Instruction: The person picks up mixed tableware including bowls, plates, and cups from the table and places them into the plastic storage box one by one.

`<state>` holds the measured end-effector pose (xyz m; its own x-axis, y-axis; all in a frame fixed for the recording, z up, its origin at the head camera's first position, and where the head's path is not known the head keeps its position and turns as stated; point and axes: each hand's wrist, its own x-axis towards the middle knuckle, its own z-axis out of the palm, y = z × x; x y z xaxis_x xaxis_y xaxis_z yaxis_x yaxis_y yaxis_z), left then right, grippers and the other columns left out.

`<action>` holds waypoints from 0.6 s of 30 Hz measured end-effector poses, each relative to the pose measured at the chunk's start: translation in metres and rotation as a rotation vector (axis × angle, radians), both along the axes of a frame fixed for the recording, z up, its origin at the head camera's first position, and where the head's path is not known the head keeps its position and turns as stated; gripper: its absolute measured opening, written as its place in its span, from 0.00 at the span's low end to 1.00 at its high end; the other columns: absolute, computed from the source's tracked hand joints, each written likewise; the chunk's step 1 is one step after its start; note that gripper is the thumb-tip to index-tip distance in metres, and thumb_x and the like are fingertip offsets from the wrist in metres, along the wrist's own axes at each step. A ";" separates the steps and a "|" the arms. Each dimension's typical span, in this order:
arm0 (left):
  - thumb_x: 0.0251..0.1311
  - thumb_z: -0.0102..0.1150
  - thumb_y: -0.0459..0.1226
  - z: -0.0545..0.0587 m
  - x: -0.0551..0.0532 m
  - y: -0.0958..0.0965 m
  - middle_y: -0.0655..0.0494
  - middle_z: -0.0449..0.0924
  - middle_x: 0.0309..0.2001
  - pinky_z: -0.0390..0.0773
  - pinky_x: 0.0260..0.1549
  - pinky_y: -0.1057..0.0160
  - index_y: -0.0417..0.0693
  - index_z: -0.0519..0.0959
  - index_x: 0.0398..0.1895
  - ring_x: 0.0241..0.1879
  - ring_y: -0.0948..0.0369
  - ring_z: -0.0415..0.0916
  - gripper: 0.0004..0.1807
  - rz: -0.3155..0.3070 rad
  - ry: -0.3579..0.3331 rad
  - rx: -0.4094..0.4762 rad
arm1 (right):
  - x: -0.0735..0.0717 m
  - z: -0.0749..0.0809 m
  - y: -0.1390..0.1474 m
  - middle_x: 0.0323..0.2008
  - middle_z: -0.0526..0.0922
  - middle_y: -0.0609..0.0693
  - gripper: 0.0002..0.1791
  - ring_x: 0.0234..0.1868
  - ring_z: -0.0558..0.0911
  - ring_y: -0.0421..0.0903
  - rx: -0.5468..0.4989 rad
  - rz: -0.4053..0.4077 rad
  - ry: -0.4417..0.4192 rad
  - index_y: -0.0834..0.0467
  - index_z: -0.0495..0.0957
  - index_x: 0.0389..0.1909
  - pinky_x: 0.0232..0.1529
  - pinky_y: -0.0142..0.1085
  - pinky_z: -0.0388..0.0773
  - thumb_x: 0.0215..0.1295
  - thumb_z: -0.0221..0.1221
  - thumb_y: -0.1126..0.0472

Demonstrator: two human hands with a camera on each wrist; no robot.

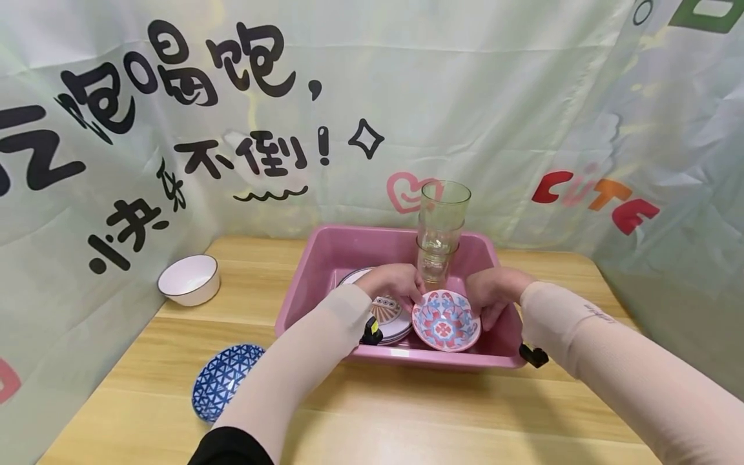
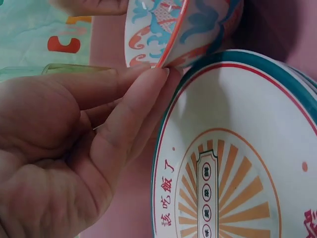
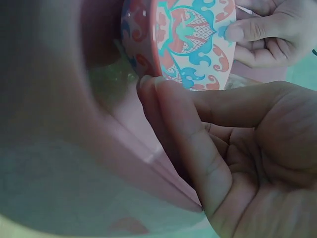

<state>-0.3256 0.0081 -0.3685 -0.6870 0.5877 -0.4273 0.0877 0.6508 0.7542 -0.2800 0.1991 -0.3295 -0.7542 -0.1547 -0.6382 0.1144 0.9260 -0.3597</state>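
A bowl with a red and blue pattern (image 1: 446,321) is tilted inside the pink basin (image 1: 299,284), near its front wall. My left hand (image 1: 396,282) pinches the bowl's rim on one side, thumb against fingers, as the left wrist view shows. On the opposite side my right hand (image 1: 493,292) pinches the rim too, seen close in the right wrist view. Beside the bowl, under my left hand, lies a stack of white plates (image 2: 223,163) with green and red edges and an orange ray print. Stacked greenish clear glasses (image 1: 442,223) stand behind the bowl in the basin.
A white bowl with a dark rim (image 1: 189,280) sits at the table's left edge. Nearer, a blue-and-white patterned bowl (image 1: 223,381) is partly hidden by my left forearm. Printed cloth (image 1: 488,116) hangs behind and beside the wooden table (image 1: 407,413).
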 end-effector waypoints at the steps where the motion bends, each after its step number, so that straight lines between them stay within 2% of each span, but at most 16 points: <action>1: 0.61 0.60 0.24 -0.001 0.000 0.000 0.49 0.80 0.26 0.84 0.35 0.60 0.33 0.81 0.39 0.21 0.60 0.77 0.05 -0.005 0.002 -0.002 | 0.000 0.000 0.000 0.22 0.82 0.58 0.02 0.20 0.84 0.45 0.017 0.008 0.004 0.68 0.72 0.33 0.26 0.35 0.84 0.63 0.56 0.73; 5: 0.61 0.60 0.24 -0.006 0.001 0.001 0.50 0.79 0.25 0.83 0.30 0.64 0.33 0.81 0.36 0.20 0.60 0.76 0.03 -0.007 -0.004 -0.010 | 0.001 0.000 -0.003 0.22 0.82 0.57 0.02 0.21 0.85 0.45 0.078 0.030 0.010 0.68 0.73 0.32 0.26 0.34 0.84 0.62 0.57 0.72; 11: 0.61 0.60 0.24 -0.009 0.002 0.002 0.50 0.79 0.25 0.83 0.30 0.64 0.32 0.81 0.38 0.20 0.61 0.76 0.04 -0.009 0.009 -0.018 | 0.001 0.000 -0.007 0.19 0.80 0.55 0.03 0.21 0.85 0.45 0.138 0.049 0.021 0.68 0.71 0.33 0.26 0.33 0.83 0.61 0.57 0.73; 15: 0.61 0.61 0.25 -0.009 0.003 0.003 0.50 0.79 0.24 0.83 0.28 0.66 0.33 0.81 0.37 0.20 0.61 0.76 0.03 -0.002 0.023 -0.013 | 0.001 0.001 -0.007 0.19 0.80 0.55 0.02 0.20 0.84 0.44 0.182 0.089 0.056 0.66 0.72 0.32 0.24 0.32 0.83 0.62 0.56 0.71; 18: 0.60 0.62 0.25 -0.009 0.003 0.002 0.50 0.79 0.24 0.82 0.26 0.67 0.34 0.81 0.37 0.20 0.61 0.76 0.03 0.006 0.009 0.000 | 0.001 0.003 -0.006 0.19 0.79 0.54 0.03 0.18 0.83 0.43 0.196 0.136 0.095 0.65 0.73 0.30 0.21 0.31 0.81 0.61 0.57 0.71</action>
